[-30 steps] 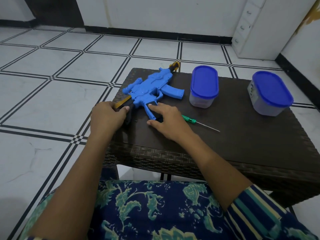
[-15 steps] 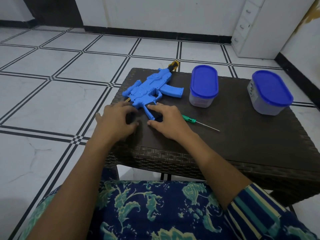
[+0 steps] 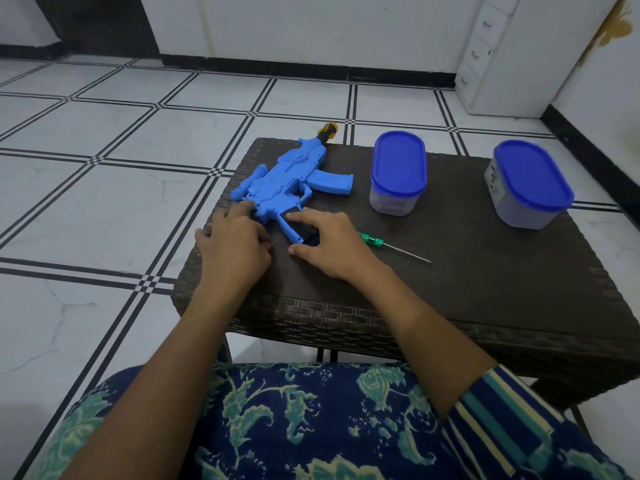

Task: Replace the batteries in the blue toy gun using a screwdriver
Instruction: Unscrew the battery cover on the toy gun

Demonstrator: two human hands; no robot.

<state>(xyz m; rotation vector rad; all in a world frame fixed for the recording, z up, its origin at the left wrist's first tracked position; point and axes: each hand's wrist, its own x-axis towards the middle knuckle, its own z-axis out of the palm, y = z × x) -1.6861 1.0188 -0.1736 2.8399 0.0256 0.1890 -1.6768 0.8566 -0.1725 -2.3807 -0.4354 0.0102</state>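
The gun [image 3: 277, 181] lies flat on the left part of the dark woven worktop [image 3: 485, 271], its yellow-and-black muzzle poking past the far edge and its grip pointing toward the person. The left hand [image 3: 232, 244] rests palm down at the gun's rear end, its fingers [image 3: 242, 211] stretched forward and released, tips touching the blue plastic. The right hand [image 3: 332, 247] lies just right of the grip, its fingers [image 3: 313, 216] laid loosely over a dark part of the grip, thumb on the worktop below, grasping nothing. The green-handled screwdriver [image 3: 372, 239] lies on the worktop right beside the right hand, its thin shaft pointing right. Behind it 1 tub [image 3: 397, 173] with a blue lid stands just right of the gun's magazine. Another blue-lidded tub [image 3: 530, 185] stands near the right edge, well apart from the 1st. Around the worktop is a white tiled floor [image 3: 104, 209] with black lines.
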